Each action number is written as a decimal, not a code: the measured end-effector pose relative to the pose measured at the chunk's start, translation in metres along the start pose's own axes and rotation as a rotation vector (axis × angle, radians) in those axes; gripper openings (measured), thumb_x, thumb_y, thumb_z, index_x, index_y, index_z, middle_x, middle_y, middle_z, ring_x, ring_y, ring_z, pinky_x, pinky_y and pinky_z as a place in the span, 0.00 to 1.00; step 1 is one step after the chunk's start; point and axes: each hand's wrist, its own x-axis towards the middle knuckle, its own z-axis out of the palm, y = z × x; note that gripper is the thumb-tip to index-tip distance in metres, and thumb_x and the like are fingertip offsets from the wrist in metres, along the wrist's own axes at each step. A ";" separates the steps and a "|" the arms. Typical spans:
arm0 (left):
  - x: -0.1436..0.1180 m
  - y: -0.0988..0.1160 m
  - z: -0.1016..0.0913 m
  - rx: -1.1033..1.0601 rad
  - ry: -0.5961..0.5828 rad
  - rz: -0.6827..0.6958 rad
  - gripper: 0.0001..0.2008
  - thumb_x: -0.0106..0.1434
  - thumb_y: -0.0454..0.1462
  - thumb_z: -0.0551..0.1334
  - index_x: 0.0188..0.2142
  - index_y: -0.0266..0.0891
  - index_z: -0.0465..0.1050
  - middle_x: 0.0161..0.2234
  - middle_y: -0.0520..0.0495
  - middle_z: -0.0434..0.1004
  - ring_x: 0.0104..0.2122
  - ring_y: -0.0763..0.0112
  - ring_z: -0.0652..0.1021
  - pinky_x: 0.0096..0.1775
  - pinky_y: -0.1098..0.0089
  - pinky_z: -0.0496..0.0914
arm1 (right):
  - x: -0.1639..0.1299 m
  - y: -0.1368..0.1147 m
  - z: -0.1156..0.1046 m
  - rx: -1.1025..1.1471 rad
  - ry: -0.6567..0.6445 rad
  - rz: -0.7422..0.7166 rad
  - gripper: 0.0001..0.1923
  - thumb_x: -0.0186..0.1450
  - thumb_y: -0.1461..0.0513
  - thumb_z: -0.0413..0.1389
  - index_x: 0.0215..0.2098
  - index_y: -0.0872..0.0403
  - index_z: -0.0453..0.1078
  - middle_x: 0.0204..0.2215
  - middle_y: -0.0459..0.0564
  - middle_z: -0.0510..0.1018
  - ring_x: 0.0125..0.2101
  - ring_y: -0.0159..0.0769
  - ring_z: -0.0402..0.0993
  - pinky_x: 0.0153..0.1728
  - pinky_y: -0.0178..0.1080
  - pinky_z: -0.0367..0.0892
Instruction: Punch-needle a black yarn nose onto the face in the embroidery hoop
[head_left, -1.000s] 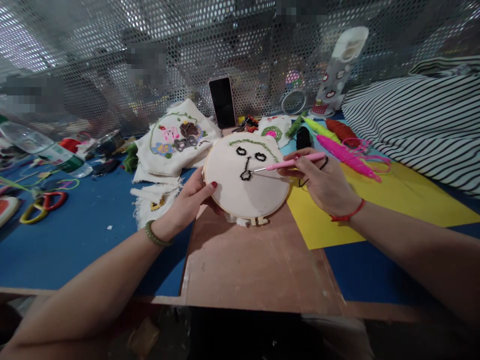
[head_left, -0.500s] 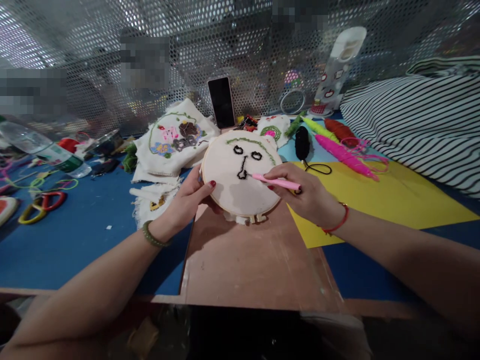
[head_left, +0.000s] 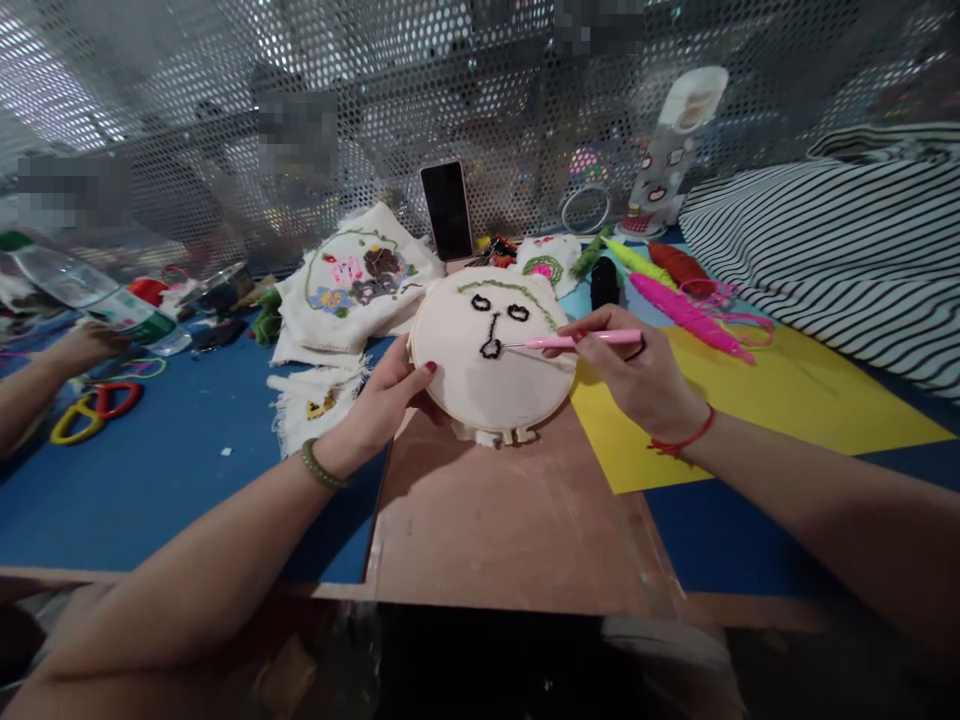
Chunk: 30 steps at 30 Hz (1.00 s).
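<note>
Your left hand (head_left: pixel 379 405) clamps the embroidery hoop (head_left: pixel 491 350) at its left rim, tilting it up off the brown board (head_left: pixel 510 520) near the table's centre, so your right hand (head_left: pixel 645 375), pinching the pink punch needle (head_left: pixel 577 340), reaches the black stitching (head_left: pixel 491 345).

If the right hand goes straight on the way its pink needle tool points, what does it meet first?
The right hand points its pink needle tool leftward, tip at the black stitched nose on the embroidery hoop. It would likely meet that stitching first; depth is unclear.
</note>
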 end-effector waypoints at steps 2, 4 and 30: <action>0.001 -0.002 -0.002 -0.001 0.005 -0.002 0.27 0.67 0.41 0.65 0.62 0.40 0.61 0.37 0.47 0.80 0.24 0.70 0.80 0.23 0.70 0.79 | 0.001 0.000 -0.001 -0.012 -0.002 0.009 0.09 0.66 0.53 0.62 0.34 0.49 0.73 0.30 0.49 0.82 0.35 0.41 0.82 0.40 0.48 0.77; 0.002 -0.004 -0.004 -0.006 0.018 -0.012 0.27 0.66 0.41 0.65 0.61 0.39 0.60 0.35 0.48 0.80 0.23 0.70 0.79 0.22 0.69 0.79 | 0.002 0.002 -0.001 -0.019 -0.005 0.008 0.09 0.67 0.53 0.61 0.34 0.49 0.73 0.29 0.49 0.82 0.35 0.41 0.82 0.40 0.48 0.77; -0.001 0.005 0.002 0.005 0.042 -0.012 0.32 0.65 0.43 0.67 0.63 0.39 0.57 0.41 0.42 0.79 0.25 0.69 0.79 0.22 0.69 0.78 | 0.003 0.022 0.004 0.028 -0.234 0.032 0.15 0.70 0.48 0.57 0.44 0.51 0.71 0.43 0.53 0.82 0.43 0.40 0.82 0.46 0.47 0.77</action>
